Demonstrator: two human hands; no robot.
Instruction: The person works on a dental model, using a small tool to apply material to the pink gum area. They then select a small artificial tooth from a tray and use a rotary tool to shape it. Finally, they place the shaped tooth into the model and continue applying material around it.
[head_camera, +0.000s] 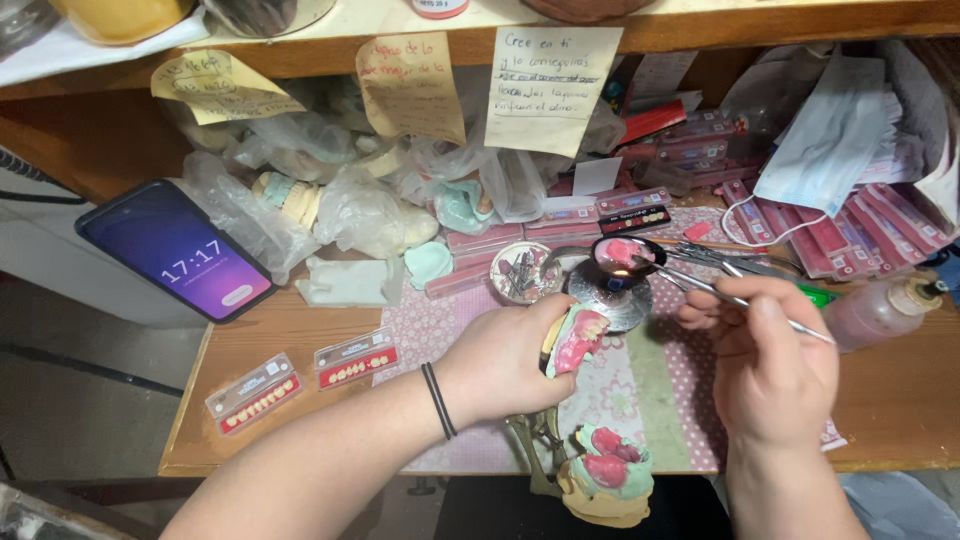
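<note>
Cluttered bench (250, 345); left hand (505, 365) grips half-hidden denture (578, 338), right hand (765, 360) pinches metal tool (700, 288)

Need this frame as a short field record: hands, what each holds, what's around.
left hand: left hand grips a pink wax denture with teeth
right hand: right hand holds a thin metal wax tool, tip by the spoon of pink wax
under spoon: round metal burner
bench left: two tooth cards, phone
near edge: cast on articulator
</note>
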